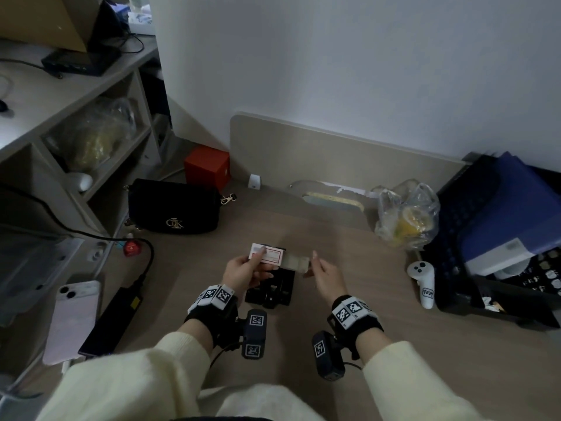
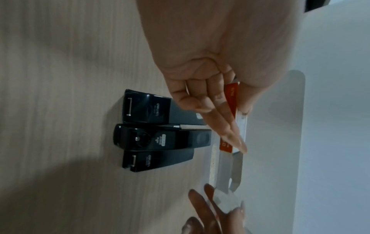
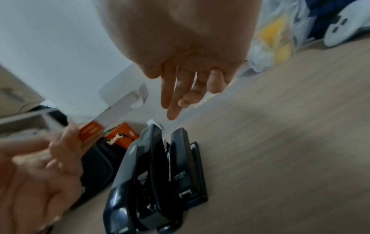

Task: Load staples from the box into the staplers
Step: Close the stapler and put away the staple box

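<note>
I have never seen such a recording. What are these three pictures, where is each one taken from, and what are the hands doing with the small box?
No machine is here: a person works with two bare hands, wearing one camera on the head and one on each wrist. The wide picture looks down from the head; the other two look along each hand at its fingers.

On the wooden desk three black staplers lie side by side. The left hand grips the staple box by its red and white sleeve. The right hand is at the end of the pale inner tray, which sticks out of the sleeve; whether it grips the tray is unclear. Around them lie a black bag, a phone and a white controller.
</note>
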Available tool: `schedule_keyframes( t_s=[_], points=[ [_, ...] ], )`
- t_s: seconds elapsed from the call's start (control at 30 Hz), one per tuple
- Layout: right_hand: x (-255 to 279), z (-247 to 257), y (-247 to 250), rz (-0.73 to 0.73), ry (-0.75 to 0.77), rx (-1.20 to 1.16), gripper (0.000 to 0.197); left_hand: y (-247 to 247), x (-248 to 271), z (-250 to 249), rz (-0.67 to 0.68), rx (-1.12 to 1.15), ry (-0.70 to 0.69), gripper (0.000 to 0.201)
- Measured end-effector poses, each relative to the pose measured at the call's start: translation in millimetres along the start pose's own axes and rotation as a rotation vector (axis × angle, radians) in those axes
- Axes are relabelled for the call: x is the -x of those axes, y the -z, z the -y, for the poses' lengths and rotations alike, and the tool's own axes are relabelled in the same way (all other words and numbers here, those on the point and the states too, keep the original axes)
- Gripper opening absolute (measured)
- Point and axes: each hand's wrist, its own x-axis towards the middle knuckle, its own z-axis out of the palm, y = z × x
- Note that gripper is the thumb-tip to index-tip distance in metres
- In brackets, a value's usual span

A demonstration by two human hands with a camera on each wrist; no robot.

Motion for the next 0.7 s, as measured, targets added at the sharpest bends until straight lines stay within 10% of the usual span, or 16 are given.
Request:
schedule_keyframes(
  t_s=[0.7],
  points=[
    [-5.0,14.8,-18.7,0.086,0.059,-0.246,0.032,2.4,5.6,-5.3,0.078,0.019,0.079,0.033]
  ],
)
